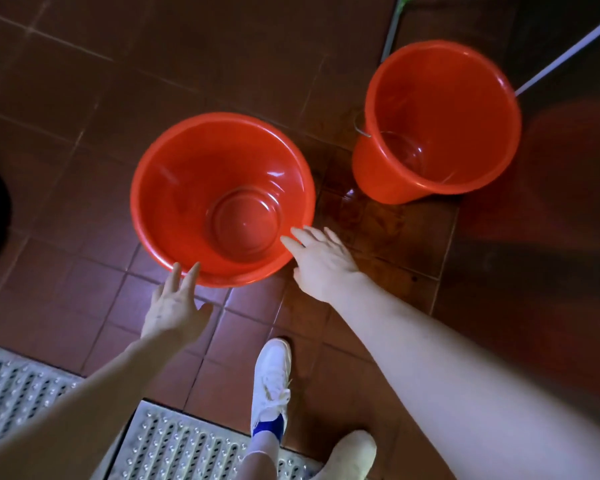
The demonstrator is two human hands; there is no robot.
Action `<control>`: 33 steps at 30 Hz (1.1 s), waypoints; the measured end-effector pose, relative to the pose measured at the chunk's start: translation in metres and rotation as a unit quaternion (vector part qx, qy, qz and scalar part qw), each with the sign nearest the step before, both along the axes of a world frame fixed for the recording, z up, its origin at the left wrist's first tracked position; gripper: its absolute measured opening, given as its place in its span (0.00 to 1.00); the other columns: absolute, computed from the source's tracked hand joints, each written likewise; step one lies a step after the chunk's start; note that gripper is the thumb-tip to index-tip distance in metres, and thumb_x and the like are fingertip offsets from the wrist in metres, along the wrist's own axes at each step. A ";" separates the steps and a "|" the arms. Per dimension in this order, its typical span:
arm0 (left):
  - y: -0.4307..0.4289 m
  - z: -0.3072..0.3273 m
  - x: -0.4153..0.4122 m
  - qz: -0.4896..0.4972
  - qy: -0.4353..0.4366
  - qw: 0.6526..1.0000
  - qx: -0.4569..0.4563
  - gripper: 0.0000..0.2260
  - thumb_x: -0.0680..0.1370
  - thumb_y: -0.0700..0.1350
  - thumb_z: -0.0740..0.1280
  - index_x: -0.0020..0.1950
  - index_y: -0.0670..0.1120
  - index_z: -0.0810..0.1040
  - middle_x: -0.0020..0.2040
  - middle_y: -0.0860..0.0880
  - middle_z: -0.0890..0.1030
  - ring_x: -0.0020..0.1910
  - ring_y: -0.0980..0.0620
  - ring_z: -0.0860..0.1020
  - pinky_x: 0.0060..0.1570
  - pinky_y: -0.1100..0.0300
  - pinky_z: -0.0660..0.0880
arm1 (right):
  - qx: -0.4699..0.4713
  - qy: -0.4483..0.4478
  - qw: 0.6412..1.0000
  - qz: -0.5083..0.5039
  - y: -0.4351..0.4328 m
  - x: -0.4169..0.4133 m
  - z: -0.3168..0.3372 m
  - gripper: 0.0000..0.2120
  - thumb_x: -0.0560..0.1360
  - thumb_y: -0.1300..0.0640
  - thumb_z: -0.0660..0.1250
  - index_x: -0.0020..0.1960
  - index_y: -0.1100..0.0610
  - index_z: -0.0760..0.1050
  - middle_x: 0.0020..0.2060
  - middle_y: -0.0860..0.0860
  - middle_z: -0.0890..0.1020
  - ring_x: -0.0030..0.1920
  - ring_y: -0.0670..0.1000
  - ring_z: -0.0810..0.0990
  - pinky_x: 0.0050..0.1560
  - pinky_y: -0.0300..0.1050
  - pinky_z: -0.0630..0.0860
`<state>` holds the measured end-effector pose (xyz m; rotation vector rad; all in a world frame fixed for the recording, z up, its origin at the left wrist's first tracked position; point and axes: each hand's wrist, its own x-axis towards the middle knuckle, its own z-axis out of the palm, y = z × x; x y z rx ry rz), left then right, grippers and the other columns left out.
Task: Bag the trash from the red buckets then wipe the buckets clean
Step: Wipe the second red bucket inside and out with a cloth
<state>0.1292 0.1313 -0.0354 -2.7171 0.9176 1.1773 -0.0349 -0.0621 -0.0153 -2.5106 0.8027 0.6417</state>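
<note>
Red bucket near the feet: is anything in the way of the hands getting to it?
Nothing visible is. The left hand and right hand are open right at the near rim of the red bucket, only brown floor tiles beside them. The second red bucket stands apart, farther off to the right.

My left hand [174, 303] and my right hand [323, 261] reach forward and down, arms outstretched, fingers straight and spread.

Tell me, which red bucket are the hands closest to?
The nearer bucket, with the left hand and right hand at its rim. The far bucket stands apart.
</note>
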 end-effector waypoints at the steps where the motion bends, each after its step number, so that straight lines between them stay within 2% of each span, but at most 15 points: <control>1: -0.001 -0.004 0.001 -0.017 -0.003 1.000 -0.007 0.35 0.78 0.49 0.66 0.80 0.56 0.50 0.81 0.50 0.50 0.75 0.40 0.55 0.70 0.44 0.63 | -0.001 -0.002 1.000 0.007 0.001 0.008 -0.006 0.30 0.79 0.56 0.60 0.78 0.49 0.54 0.78 0.50 0.56 0.78 0.52 0.52 0.78 0.53 0.46; 6: -0.004 -0.022 -0.003 -0.080 -0.012 0.996 -0.023 0.32 0.80 0.51 0.63 0.80 0.53 0.53 0.81 0.50 0.50 0.78 0.46 0.49 0.73 0.46 0.60 | -0.009 0.025 0.999 0.036 0.013 0.013 -0.036 0.27 0.79 0.56 0.59 0.77 0.48 0.59 0.77 0.49 0.59 0.78 0.52 0.49 0.78 0.54 0.45; 11: 0.001 -0.034 -0.028 -0.080 0.003 0.995 -0.053 0.34 0.79 0.50 0.66 0.80 0.50 0.52 0.81 0.47 0.46 0.79 0.44 0.41 0.76 0.49 0.48 | -0.032 0.012 0.998 0.058 0.018 -0.014 -0.046 0.30 0.78 0.57 0.62 0.77 0.48 0.56 0.76 0.47 0.57 0.78 0.51 0.46 0.77 0.57 0.47; 14: 0.011 -0.037 -0.042 -0.112 0.022 0.988 -0.101 0.36 0.77 0.44 0.68 0.80 0.48 0.53 0.81 0.46 0.46 0.79 0.44 0.41 0.76 0.48 0.50 | -0.036 0.008 0.998 0.044 0.019 -0.037 -0.045 0.29 0.79 0.59 0.60 0.77 0.49 0.57 0.76 0.48 0.58 0.78 0.51 0.47 0.77 0.57 0.48; 18: 0.012 -0.042 -0.065 -0.187 0.035 0.974 -0.126 0.37 0.76 0.44 0.69 0.80 0.50 0.53 0.80 0.52 0.43 0.77 0.51 0.38 0.73 0.54 0.48 | -0.038 0.012 0.999 0.008 0.017 -0.083 -0.043 0.29 0.78 0.60 0.59 0.77 0.48 0.57 0.76 0.48 0.59 0.78 0.51 0.48 0.77 0.56 0.48; 20: 0.008 -0.043 -0.080 -0.214 0.038 0.968 -0.126 0.37 0.76 0.45 0.69 0.80 0.52 0.53 0.79 0.54 0.41 0.77 0.53 0.37 0.73 0.54 0.50 | -0.035 0.024 0.999 0.003 0.017 -0.107 -0.040 0.30 0.77 0.61 0.60 0.77 0.48 0.57 0.76 0.48 0.59 0.78 0.52 0.48 0.77 0.55 0.49; 23: 0.002 -0.042 -0.106 -0.238 0.044 0.964 -0.113 0.36 0.78 0.49 0.66 0.80 0.55 0.49 0.77 0.57 0.36 0.76 0.55 0.33 0.72 0.58 0.46 | -0.034 0.038 0.999 -0.010 0.018 -0.141 -0.036 0.30 0.77 0.60 0.61 0.77 0.48 0.57 0.76 0.48 0.60 0.78 0.52 0.49 0.76 0.55 0.50; 27: -0.012 -0.039 -0.145 -0.255 0.069 0.958 -0.114 0.35 0.79 0.50 0.64 0.80 0.55 0.48 0.78 0.56 0.35 0.76 0.55 0.32 0.70 0.61 0.43 | -0.032 0.063 0.997 -0.034 0.014 -0.185 -0.032 0.31 0.77 0.60 0.61 0.77 0.48 0.56 0.77 0.48 0.58 0.78 0.52 0.48 0.76 0.55 0.49; 29: -0.018 -0.039 -0.162 -0.268 0.078 0.953 -0.117 0.34 0.80 0.49 0.63 0.80 0.55 0.46 0.78 0.56 0.33 0.76 0.55 0.31 0.71 0.62 0.45 | -0.032 0.078 0.995 -0.045 0.010 -0.203 -0.031 0.31 0.77 0.60 0.61 0.77 0.47 0.55 0.77 0.48 0.57 0.78 0.51 0.48 0.76 0.55 0.49; 33: -0.022 -0.041 -0.193 -0.287 0.087 0.949 -0.097 0.36 0.80 0.48 0.63 0.80 0.56 0.42 0.76 0.57 0.29 0.75 0.54 0.28 0.75 0.58 0.49 | -0.027 0.106 0.992 -0.063 0.008 -0.233 -0.029 0.31 0.77 0.59 0.60 0.77 0.46 0.55 0.78 0.47 0.57 0.78 0.49 0.47 0.77 0.56 0.48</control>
